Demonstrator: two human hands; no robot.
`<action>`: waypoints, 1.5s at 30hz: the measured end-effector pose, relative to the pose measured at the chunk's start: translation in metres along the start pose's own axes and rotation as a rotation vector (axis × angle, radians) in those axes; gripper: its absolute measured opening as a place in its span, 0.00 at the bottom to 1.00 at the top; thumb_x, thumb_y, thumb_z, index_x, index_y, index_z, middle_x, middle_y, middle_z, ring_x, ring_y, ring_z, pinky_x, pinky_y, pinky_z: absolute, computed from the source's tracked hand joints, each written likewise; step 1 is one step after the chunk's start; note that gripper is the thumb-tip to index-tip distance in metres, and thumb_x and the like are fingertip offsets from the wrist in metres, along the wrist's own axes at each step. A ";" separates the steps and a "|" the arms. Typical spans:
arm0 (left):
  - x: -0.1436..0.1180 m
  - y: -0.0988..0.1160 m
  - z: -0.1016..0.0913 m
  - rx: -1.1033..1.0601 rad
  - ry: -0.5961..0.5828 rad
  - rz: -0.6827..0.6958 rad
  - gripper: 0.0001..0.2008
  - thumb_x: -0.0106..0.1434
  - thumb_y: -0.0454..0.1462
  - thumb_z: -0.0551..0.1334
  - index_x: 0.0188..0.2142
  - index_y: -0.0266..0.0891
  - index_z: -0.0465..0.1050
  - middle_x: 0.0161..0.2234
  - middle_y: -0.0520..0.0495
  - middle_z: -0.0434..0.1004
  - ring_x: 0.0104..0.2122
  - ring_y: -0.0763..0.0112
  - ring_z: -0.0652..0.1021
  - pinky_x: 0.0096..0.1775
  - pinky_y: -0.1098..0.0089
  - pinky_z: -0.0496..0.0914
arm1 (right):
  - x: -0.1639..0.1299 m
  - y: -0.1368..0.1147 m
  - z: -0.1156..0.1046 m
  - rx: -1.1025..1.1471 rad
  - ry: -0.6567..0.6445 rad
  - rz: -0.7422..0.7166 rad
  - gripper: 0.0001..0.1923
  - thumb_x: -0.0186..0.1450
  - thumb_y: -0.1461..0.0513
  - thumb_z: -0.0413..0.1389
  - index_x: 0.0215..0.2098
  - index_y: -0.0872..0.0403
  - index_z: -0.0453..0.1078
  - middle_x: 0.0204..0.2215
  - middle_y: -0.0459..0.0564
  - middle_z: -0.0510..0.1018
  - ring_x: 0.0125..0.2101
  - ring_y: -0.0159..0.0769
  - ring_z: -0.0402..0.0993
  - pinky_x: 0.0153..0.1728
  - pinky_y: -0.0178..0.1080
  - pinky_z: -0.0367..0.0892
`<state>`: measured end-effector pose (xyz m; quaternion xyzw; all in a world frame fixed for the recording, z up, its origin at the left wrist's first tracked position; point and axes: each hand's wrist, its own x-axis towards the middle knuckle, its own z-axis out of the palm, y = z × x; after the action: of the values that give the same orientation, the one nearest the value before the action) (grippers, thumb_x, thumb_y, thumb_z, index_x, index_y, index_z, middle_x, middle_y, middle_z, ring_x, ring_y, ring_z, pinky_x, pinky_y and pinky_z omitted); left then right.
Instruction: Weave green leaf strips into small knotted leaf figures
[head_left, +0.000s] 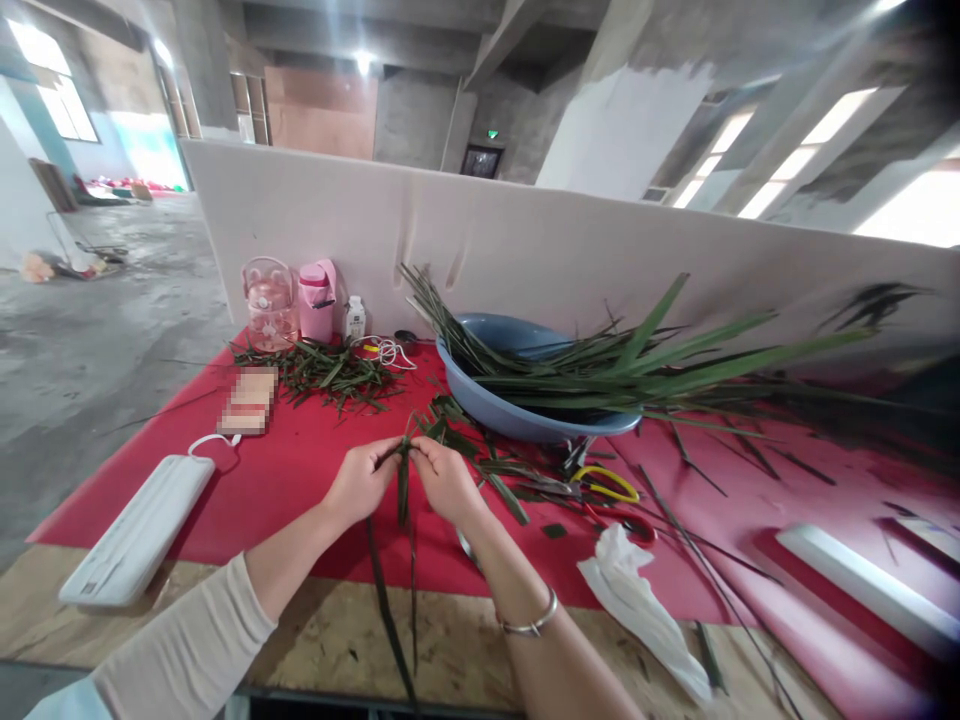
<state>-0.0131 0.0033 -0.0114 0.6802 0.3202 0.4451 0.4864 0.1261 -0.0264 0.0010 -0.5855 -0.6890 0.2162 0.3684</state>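
My left hand (361, 481) and my right hand (448, 478) meet over the red cloth (300, 470), both pinching the same narrow green leaf strips (403, 490). The strips hang down from my fingers past the cloth's near edge onto the bare board. More loose leaves lie just beyond my right hand. A blue basin (525, 410) behind them holds a long bundle of green leaves (660, 365) pointing right.
Yellow-handled scissors (611, 482) and red-handled scissors (626, 520) lie right of my hands, with a crumpled white tissue (637, 600) near them. A white flat device (139, 535) lies at left. A leaf scrap pile (330, 368), pink bottles (296, 300) and a white partition (525, 240) stand behind.
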 end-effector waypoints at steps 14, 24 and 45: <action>-0.001 -0.009 -0.003 0.230 0.110 0.066 0.13 0.54 0.36 0.58 0.40 0.40 0.72 0.37 0.46 0.77 0.38 0.64 0.75 0.41 0.68 0.67 | 0.004 0.000 0.011 0.404 0.015 0.255 0.10 0.56 0.57 0.48 0.23 0.55 0.64 0.14 0.39 0.59 0.16 0.25 0.53 0.19 0.31 0.52; 0.003 -0.008 -0.005 -0.011 -0.055 -0.055 0.13 0.53 0.37 0.58 0.38 0.34 0.70 0.32 0.46 0.76 0.32 0.69 0.75 0.37 0.70 0.68 | 0.003 0.004 0.011 0.823 -0.092 0.465 0.11 0.51 0.54 0.54 0.23 0.54 0.61 0.09 0.34 0.52 0.10 0.21 0.41 0.11 0.29 0.39; 0.007 0.002 -0.014 0.021 -0.101 -0.201 0.12 0.54 0.44 0.56 0.26 0.36 0.66 0.21 0.53 0.69 0.23 0.75 0.69 0.28 0.74 0.62 | 0.004 0.009 0.012 0.562 -0.101 0.299 0.13 0.54 0.53 0.52 0.27 0.55 0.68 0.11 0.39 0.58 0.14 0.26 0.53 0.17 0.31 0.52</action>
<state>-0.0229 0.0141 -0.0057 0.6716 0.3665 0.3557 0.5368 0.1228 -0.0194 -0.0117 -0.5441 -0.5261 0.4787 0.4450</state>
